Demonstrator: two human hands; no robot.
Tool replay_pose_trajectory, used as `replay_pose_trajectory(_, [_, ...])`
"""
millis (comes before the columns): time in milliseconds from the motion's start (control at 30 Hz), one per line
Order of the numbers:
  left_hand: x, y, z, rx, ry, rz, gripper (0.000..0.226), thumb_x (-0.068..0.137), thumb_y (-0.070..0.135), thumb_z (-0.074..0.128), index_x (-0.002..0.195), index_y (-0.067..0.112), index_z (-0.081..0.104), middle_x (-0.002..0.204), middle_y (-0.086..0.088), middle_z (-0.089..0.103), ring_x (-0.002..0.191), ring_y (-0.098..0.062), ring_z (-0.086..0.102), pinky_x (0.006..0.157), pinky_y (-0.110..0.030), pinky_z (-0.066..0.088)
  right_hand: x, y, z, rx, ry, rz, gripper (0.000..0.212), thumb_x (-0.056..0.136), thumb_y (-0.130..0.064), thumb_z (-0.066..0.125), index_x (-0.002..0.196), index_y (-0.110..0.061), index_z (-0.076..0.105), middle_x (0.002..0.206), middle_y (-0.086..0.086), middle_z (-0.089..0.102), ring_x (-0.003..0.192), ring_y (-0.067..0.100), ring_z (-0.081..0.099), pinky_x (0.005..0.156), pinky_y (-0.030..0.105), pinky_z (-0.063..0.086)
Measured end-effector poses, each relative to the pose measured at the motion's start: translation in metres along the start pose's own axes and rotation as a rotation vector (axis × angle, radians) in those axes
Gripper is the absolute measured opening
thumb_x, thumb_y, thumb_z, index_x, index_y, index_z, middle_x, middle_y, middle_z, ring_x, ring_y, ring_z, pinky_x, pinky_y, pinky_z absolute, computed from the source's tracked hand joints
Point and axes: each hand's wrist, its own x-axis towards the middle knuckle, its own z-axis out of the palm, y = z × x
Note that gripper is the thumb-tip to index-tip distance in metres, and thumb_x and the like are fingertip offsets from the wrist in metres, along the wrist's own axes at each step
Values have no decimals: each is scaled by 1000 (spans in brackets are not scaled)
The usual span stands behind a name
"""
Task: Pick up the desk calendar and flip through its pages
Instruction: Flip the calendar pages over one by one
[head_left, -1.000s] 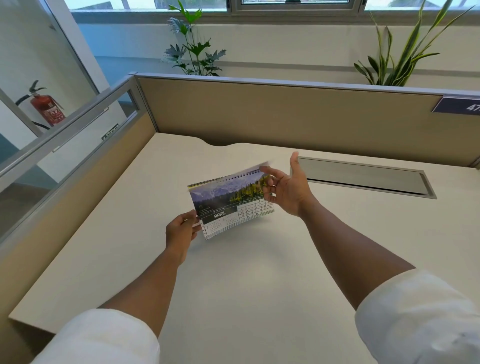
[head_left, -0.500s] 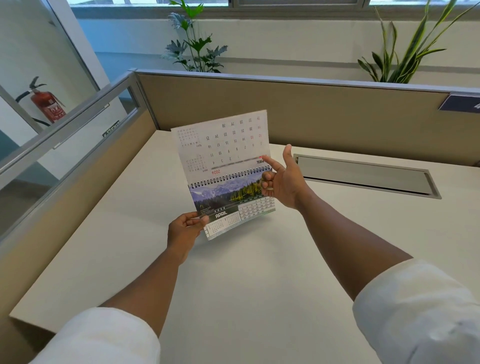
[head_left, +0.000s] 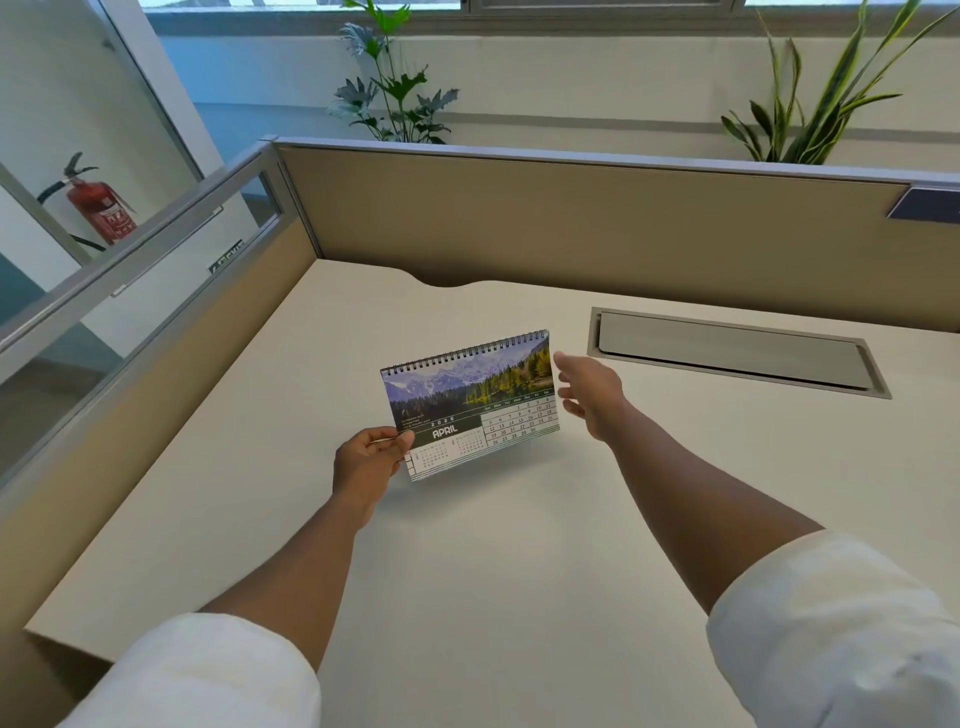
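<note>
The spiral-bound desk calendar (head_left: 475, 402) is held above the white desk (head_left: 493, 571), slightly tilted, its front page showing a mountain and forest photo with APRIL under it. My left hand (head_left: 369, 465) pinches its lower left corner between thumb and fingers. Just off the calendar's right edge is my right hand (head_left: 589, 397), fingers spread and reaching toward that edge, with nothing in it. I cannot tell whether its fingertips touch the calendar.
A grey metal cable hatch (head_left: 737, 353) is set into the desk at the back right. Beige partition panels (head_left: 571, 228) close the back and left sides. Two plants (head_left: 395, 88) stand behind the partition, and a red fire extinguisher (head_left: 101, 205) shows through the glass at left.
The page that stood upright over the spiral has gone over to the back. My right hand let go of it and dropped beside the calendar's right edge. The APRIL page stays in front.
</note>
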Motion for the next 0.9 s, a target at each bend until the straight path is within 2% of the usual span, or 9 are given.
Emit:
replay_pose_trajectory(67, [0,0,0,6,9,-5,16,82,25,75,90,19,63,92,-1,72,80,-12,67,59,-17,53,1,9,-3,-79,-16,-6,11,91,-28,63,95,-18,63,107,7,65,87,18,59,72,31,49])
replay_pose_trajectory(167, [-1,0,0,-7,4,-21,12,85,25,73,91,19,64,94,-2,73,80,-13,66,59,-18,53,0,18,-5,-142,-60,-2,15,90,-22,65,104,-18,66,106,8,66,95,23,57,75,33,45])
replay_pose_trajectory(333, [-4,2,-2,-58,-24,-51,8,90,29,66,92,21,66,95,-3,74,80,-14,65,65,-21,53,0,23,-9,-172,-92,-10,9,88,-24,68,93,-17,65,97,5,67,93,22,56,77,36,44])
replay_pose_trajectory(467, [-10,8,-1,-52,-15,-93,29,97,43,49,99,20,66,93,2,73,82,-15,68,67,-24,53,0,25,-15,-204,-138,-61,23,83,-33,74,82,-13,63,91,2,70,88,19,58,72,36,43])
replay_pose_trajectory(567, [-12,12,0,-43,0,-104,38,100,46,38,99,21,67,94,3,72,82,-15,67,69,-25,52,-3,25,-18,-184,-211,-75,27,83,-39,72,82,-13,65,94,6,74,98,27,66,81,39,50])
replay_pose_trajectory(633, [-12,13,0,-46,-2,-114,42,101,47,34,101,21,68,95,1,71,84,-15,67,71,-26,52,-6,24,-20,-129,-275,-55,40,86,-48,66,97,-10,69,100,10,75,104,31,68,89,43,53])
replay_pose_trajectory(733, [-12,10,-1,-41,0,-135,50,100,51,31,103,19,69,98,-1,71,89,-19,66,72,-27,51,-12,17,-21,-44,-454,-27,66,90,-67,42,119,-13,65,113,15,71,109,30,66,96,45,49])
replay_pose_trajectory(800, [-11,9,-1,-48,2,-141,51,100,53,31,98,21,70,96,0,72,88,-17,66,70,-27,52,-15,11,-20,21,-525,0,80,86,-78,28,116,-15,68,112,14,71,104,25,64,90,38,45])
replay_pose_trajectory(900, [-10,9,0,-99,8,-154,42,99,50,36,94,23,68,95,-2,71,81,-15,67,71,-29,50,-16,0,-17,132,-555,11,91,77,-88,20,109,-18,71,107,12,70,94,22,60,80,35,39])
